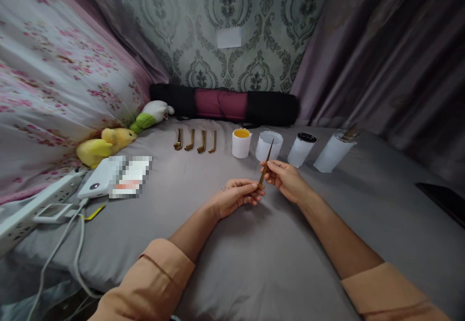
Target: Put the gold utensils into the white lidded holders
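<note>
Gold stick (268, 160) stands nearly upright. My left hand (235, 198) and right hand (287, 179) both pinch its lower end

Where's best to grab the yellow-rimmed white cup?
Grip the yellow-rimmed white cup around its mid wall, from the near left: it stands upright with bare sheet there, the clear cup close on its right. The left hand and right hand pinch the thin stick.

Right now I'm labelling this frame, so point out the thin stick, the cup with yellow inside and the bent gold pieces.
thin stick (269, 152), head view, upper shaft.
cup with yellow inside (240, 149), head view, white side wall.
bent gold pieces (202, 141), head view, third piece's stem.
</note>
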Motion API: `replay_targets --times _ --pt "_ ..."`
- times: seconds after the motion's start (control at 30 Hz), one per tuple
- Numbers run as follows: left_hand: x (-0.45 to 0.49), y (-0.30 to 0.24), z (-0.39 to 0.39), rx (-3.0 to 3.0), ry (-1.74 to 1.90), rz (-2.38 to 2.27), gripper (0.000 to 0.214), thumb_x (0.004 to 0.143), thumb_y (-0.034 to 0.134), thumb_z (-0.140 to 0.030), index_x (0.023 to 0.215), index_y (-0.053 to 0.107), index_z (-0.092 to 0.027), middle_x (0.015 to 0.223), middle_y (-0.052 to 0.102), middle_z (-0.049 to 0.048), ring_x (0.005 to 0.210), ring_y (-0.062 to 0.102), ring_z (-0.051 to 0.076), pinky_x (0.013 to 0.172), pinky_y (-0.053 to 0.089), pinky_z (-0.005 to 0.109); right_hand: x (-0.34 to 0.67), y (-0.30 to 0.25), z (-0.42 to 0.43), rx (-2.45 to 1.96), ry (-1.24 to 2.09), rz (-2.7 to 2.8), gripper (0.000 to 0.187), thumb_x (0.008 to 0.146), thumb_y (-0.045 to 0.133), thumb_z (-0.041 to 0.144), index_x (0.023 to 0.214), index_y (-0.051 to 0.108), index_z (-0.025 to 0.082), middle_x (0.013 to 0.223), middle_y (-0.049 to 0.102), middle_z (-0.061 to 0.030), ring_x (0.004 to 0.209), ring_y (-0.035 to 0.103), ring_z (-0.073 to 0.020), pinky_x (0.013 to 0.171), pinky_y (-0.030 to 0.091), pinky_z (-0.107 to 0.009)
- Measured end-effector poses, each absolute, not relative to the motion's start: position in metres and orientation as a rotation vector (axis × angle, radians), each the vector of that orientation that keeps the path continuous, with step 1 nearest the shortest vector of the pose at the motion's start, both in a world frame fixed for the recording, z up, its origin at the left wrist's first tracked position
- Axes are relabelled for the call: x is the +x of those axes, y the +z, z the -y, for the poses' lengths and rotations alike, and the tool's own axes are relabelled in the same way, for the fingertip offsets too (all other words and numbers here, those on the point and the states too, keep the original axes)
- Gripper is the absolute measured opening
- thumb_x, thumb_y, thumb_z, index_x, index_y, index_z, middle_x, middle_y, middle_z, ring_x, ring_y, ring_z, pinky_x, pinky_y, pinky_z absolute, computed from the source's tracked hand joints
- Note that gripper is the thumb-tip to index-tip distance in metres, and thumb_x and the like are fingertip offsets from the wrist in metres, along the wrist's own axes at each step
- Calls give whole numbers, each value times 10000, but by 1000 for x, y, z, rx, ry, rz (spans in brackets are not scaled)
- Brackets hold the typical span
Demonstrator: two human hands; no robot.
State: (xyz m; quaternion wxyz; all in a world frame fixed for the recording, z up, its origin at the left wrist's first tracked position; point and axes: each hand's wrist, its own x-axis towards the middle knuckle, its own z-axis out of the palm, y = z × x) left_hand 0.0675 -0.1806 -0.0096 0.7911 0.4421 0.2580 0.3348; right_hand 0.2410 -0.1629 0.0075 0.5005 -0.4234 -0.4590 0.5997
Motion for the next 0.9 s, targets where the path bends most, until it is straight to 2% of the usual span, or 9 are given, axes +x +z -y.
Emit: replay_targets --times 0.47,0.73,0.9 --pt "67 -11 178 843 632 -573 168 729 617 -213 835 637 -83 705 612 64 546 538 52 505 420 146 237 15 167 -992 1465 1179 241 724 574 381 822 624 166 756 587 -22 559 486 -64 508 372 -205" --pt "68 -14 175 800 621 -571 159 708 637 -191 831 635 -90 689 617 51 522 538 44 461 404 135 235 13 166 -1004 1427 1206 263 675 636 368 833 626 159 749 579 -20 564 476 -63 517 372 -207" --pt "67 -13 175 744 601 -575 143 740 597 -173 841 637 -81 725 622 62 550 546 45 495 432 128 235 12 166 -1019 1401 1238 286 671 629 392 844 622 164 742 574 -15 565 475 -64 532 381 -215"
